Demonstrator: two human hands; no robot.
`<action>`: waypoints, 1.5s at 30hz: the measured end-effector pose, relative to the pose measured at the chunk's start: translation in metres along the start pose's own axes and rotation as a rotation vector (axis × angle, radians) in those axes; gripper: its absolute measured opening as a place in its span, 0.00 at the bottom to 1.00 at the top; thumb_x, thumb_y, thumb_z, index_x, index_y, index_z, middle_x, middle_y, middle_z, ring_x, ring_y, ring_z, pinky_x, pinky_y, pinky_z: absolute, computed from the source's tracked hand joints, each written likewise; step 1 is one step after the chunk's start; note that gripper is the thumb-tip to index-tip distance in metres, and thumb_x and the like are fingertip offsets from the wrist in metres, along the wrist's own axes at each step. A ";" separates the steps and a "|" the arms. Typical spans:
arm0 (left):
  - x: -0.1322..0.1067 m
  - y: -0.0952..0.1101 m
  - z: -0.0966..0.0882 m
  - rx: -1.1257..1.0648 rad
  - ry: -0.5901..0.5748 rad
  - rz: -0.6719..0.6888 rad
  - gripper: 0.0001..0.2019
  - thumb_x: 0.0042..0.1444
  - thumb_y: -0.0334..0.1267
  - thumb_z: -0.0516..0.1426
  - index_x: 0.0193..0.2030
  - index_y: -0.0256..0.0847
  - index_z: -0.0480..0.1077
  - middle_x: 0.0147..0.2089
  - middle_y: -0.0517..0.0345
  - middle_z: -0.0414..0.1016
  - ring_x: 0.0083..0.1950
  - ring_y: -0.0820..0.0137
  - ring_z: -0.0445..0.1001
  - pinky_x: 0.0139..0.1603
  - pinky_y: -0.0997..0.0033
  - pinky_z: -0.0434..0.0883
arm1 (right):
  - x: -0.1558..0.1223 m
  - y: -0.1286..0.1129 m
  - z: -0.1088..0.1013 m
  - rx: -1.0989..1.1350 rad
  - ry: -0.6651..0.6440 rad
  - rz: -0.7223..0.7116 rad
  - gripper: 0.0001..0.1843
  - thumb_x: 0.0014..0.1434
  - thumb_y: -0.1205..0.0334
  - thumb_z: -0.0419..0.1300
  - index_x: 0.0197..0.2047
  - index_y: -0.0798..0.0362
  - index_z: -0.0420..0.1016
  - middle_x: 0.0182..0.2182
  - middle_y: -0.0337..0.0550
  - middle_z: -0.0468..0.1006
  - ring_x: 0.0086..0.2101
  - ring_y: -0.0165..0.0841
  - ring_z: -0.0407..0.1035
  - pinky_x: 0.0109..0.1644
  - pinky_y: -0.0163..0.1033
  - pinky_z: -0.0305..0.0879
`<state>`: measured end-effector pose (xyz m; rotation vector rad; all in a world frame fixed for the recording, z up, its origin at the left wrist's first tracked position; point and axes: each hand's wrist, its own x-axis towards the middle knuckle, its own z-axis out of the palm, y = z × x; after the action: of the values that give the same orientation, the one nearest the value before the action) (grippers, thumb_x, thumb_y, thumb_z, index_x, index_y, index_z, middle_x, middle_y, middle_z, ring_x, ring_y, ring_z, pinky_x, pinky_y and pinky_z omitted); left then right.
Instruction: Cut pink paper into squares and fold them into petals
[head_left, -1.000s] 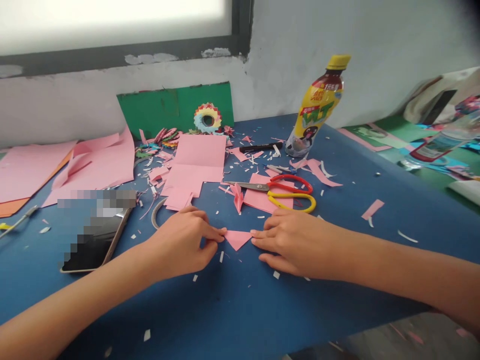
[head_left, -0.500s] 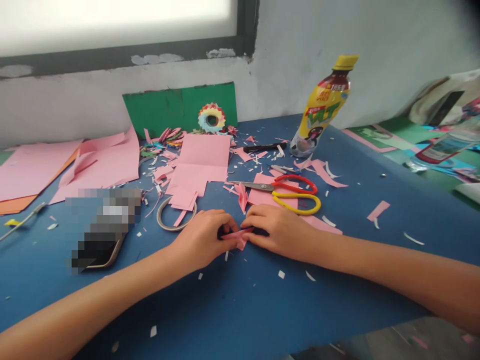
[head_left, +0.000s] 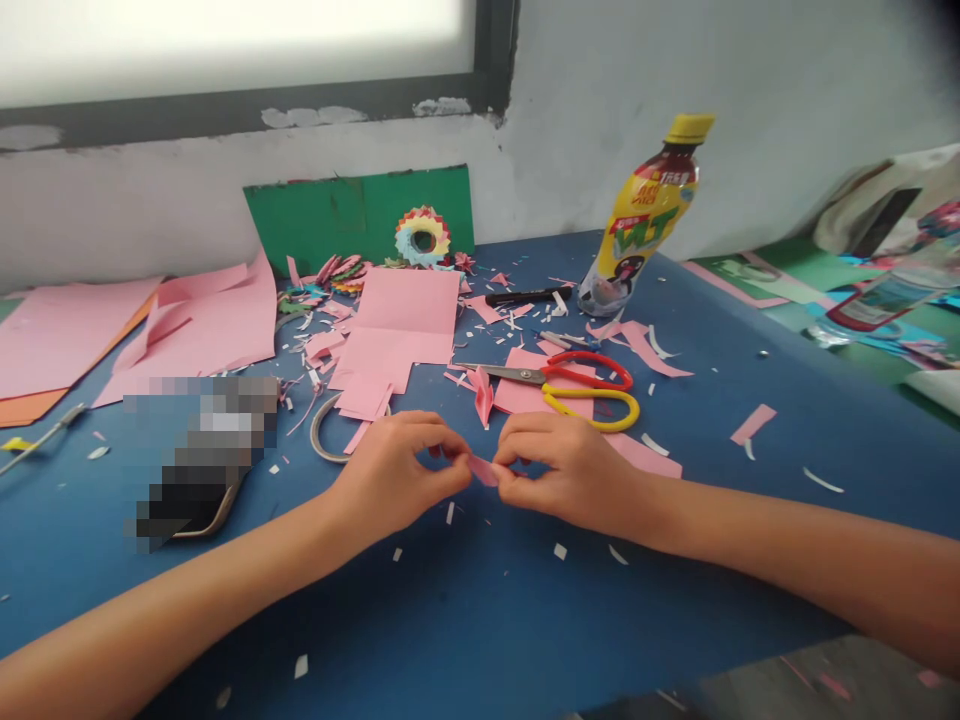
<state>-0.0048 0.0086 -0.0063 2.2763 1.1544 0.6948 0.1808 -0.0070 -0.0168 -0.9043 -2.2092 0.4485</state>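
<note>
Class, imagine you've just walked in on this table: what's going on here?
A person's left hand and right hand pinch a small piece of pink paper between them, over a blue table. Just beyond the hands are a folded pink piece and open-handled scissors, with one red and one yellow handle, lying on more pink paper. Small paper scraps are scattered around. Farther back, a yellow-capped bottle stands on the table.

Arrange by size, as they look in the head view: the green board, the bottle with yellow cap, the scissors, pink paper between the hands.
1. Green board
2. Bottle with yellow cap
3. Scissors
4. Pink paper, partly covered by fingers
</note>
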 end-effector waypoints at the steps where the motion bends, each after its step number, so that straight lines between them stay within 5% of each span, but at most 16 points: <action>1: 0.001 -0.001 -0.001 0.009 0.019 -0.007 0.04 0.45 0.29 0.57 0.25 0.38 0.73 0.25 0.61 0.72 0.27 0.75 0.68 0.30 0.77 0.66 | 0.001 0.000 -0.002 -0.003 0.010 0.018 0.08 0.51 0.70 0.55 0.21 0.55 0.68 0.20 0.37 0.68 0.24 0.25 0.62 0.29 0.31 0.57; 10: 0.005 -0.011 -0.007 0.052 0.227 0.041 0.04 0.48 0.30 0.56 0.26 0.36 0.72 0.26 0.59 0.73 0.27 0.75 0.69 0.31 0.77 0.67 | 0.004 0.004 -0.011 -0.027 0.044 0.017 0.08 0.49 0.72 0.55 0.21 0.54 0.67 0.21 0.37 0.69 0.25 0.26 0.63 0.31 0.32 0.58; 16: 0.001 -0.010 -0.002 -0.067 0.170 0.234 0.05 0.49 0.31 0.57 0.32 0.35 0.75 0.26 0.57 0.77 0.24 0.78 0.71 0.25 0.83 0.69 | 0.005 0.005 -0.011 -0.033 0.036 -0.013 0.06 0.52 0.70 0.55 0.25 0.55 0.69 0.24 0.40 0.72 0.28 0.28 0.65 0.33 0.33 0.61; 20: -0.005 -0.006 0.006 -0.068 0.208 0.245 0.04 0.48 0.29 0.58 0.30 0.35 0.76 0.25 0.57 0.77 0.21 0.78 0.71 0.22 0.85 0.69 | 0.006 0.002 -0.006 -0.075 0.017 -0.025 0.04 0.53 0.69 0.55 0.30 0.55 0.71 0.28 0.41 0.75 0.31 0.29 0.67 0.36 0.34 0.61; 28: -0.008 0.002 0.004 -0.107 0.266 0.242 0.05 0.46 0.27 0.58 0.27 0.34 0.76 0.23 0.58 0.77 0.20 0.78 0.71 0.21 0.86 0.69 | 0.009 0.012 -0.010 -0.127 0.059 -0.030 0.05 0.48 0.72 0.54 0.25 0.55 0.68 0.24 0.38 0.73 0.28 0.28 0.65 0.35 0.33 0.61; 32: -0.006 0.000 0.002 -0.169 0.354 0.106 0.04 0.45 0.28 0.59 0.27 0.35 0.77 0.21 0.59 0.77 0.20 0.77 0.72 0.21 0.85 0.70 | 0.012 0.028 -0.018 -0.095 0.083 0.133 0.05 0.48 0.71 0.54 0.24 0.54 0.68 0.23 0.38 0.71 0.26 0.28 0.65 0.33 0.34 0.61; 38: -0.004 -0.007 0.005 -0.434 0.368 -0.133 0.08 0.48 0.35 0.60 0.36 0.36 0.76 0.22 0.59 0.77 0.21 0.75 0.74 0.23 0.80 0.74 | 0.015 0.021 -0.017 0.580 -0.298 0.488 0.11 0.53 0.58 0.57 0.36 0.56 0.71 0.32 0.42 0.75 0.30 0.28 0.68 0.33 0.33 0.66; 45: -0.006 -0.009 0.009 -0.320 0.268 0.006 0.09 0.49 0.34 0.60 0.38 0.38 0.76 0.33 0.56 0.78 0.29 0.75 0.75 0.27 0.80 0.75 | 0.013 0.009 -0.010 0.641 -0.178 0.582 0.11 0.54 0.56 0.57 0.30 0.57 0.71 0.23 0.38 0.72 0.22 0.24 0.64 0.24 0.30 0.62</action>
<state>-0.0071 0.0068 -0.0194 1.9604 1.0634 1.1267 0.1856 0.0089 -0.0079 -1.1467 -1.7204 1.4573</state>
